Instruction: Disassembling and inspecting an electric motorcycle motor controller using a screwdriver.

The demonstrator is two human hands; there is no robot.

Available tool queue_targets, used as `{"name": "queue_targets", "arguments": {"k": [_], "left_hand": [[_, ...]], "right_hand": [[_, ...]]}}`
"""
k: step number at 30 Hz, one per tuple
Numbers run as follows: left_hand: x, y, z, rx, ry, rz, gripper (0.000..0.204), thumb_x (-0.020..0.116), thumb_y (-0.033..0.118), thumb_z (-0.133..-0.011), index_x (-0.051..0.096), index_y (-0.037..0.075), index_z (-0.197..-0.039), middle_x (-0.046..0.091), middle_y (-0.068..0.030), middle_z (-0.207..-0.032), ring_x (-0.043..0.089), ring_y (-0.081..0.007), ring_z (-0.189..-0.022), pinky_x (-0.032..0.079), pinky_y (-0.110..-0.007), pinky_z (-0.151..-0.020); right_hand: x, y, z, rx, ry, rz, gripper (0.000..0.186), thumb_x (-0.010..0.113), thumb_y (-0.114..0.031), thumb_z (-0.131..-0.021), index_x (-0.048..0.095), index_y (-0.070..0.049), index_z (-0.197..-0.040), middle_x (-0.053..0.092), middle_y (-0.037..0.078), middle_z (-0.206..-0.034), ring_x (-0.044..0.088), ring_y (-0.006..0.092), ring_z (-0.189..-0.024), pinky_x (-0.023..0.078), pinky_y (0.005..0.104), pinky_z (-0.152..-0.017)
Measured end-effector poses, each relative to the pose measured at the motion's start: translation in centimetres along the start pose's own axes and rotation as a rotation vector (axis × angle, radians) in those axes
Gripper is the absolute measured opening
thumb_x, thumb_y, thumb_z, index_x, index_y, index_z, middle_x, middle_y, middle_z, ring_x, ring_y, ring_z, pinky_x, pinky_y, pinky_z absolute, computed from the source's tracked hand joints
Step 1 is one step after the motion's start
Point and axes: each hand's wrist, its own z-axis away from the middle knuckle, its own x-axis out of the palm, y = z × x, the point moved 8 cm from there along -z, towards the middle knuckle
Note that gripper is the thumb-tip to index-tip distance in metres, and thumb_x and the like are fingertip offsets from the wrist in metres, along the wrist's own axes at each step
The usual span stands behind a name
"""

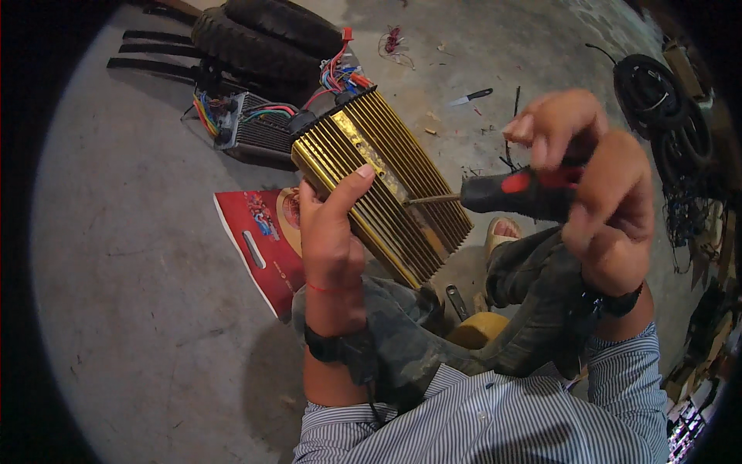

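My left hand (331, 232) grips the near end of a gold finned metal box (386, 182) with a bundle of coloured wires (340, 73) at its far end, holding it tilted above my knees. My right hand (591, 185) is closed around the black and red handle of a screwdriver (518, 192). Its shaft points left and the tip touches the side of the gold box near the middle.
A second, silver finned box (255, 127) with wires lies on the concrete floor beside black tyres (263, 39). A red flat package (259, 236) lies under the gold box. A knife (470, 97) lies farther off. Wheels and cables (665, 100) pile up at right.
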Motion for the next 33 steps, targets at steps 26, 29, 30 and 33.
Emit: {"name": "queue_targets", "arguments": {"k": [26, 29, 30, 33], "left_hand": [[0.5, -0.1, 0.4, 0.058, -0.06, -0.075, 0.036, 0.053, 0.011, -0.102, 0.049, 0.004, -0.137, 0.066, -0.0137, -0.121, 0.07, -0.0221, -0.104, 0.062, -0.035, -0.089], [0.7, -0.3, 0.2, 0.006, -0.07, -0.071, 0.036, 0.052, 0.01, -0.102, 0.049, 0.003, -0.137, 0.066, -0.0134, -0.12, 0.07, -0.0218, -0.103, 0.061, -0.035, -0.089], [0.8, -0.3, 0.3, 0.018, -0.057, -0.046, 0.037, 0.057, 0.007, -0.098, 0.052, 0.003, -0.134, 0.067, -0.0124, -0.117, 0.07, -0.0218, -0.102, 0.061, -0.035, -0.087], [1.2, -0.2, 0.5, 0.014, -0.038, 0.01, 0.039, 0.067, 0.0, -0.09, 0.057, 0.001, -0.127, 0.07, -0.0104, -0.111, 0.071, -0.0218, -0.098, 0.061, -0.035, -0.083]], "right_hand": [[-2.5, 0.9, 1.3, -0.074, 0.067, -0.036, 0.066, 0.087, -0.036, -0.075, 0.054, -0.009, -0.125, 0.064, 0.016, -0.114, 0.066, 0.0317, -0.107, 0.054, 0.0508, -0.096], [-1.8, 0.6, 0.6, -0.094, -0.05, -0.075, 0.062, 0.085, -0.033, -0.079, 0.055, -0.009, -0.127, 0.065, 0.018, -0.115, 0.066, 0.0334, -0.11, 0.054, 0.0507, -0.097], [-1.6, 0.7, 0.4, -0.094, -0.077, -0.091, 0.06, 0.084, -0.033, -0.081, 0.055, -0.008, -0.128, 0.066, 0.019, -0.116, 0.066, 0.0334, -0.11, 0.054, 0.0504, -0.097], [-1.4, 1.3, -0.1, -0.028, -0.054, -0.17, 0.059, 0.079, -0.037, -0.086, 0.055, -0.006, -0.13, 0.066, 0.02, -0.116, 0.066, 0.0327, -0.112, 0.053, 0.0486, -0.099]]}}
